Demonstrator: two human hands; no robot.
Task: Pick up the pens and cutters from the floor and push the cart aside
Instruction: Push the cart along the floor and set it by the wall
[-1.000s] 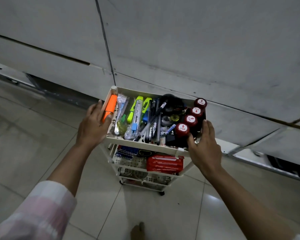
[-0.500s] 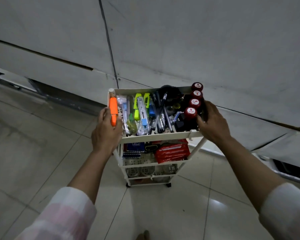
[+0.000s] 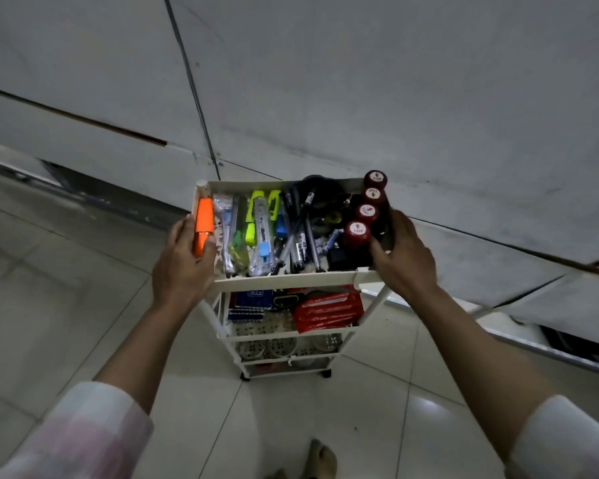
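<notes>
Cart is sitting closer to the grey wall than a moment ago, so the push aside is looking well underway. Pens and cutters are lying in its top tray, and no strays are showing on the tiles, though the light is dim. Left hand and right hand are each clamping a near corner of the tray, arms reaching forward.

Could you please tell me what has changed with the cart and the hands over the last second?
The cart has swung square to the view and rolled on along the wall. Both hands, left and right, still grip its top tray's sides. The tray's contents look unmoved.
</notes>
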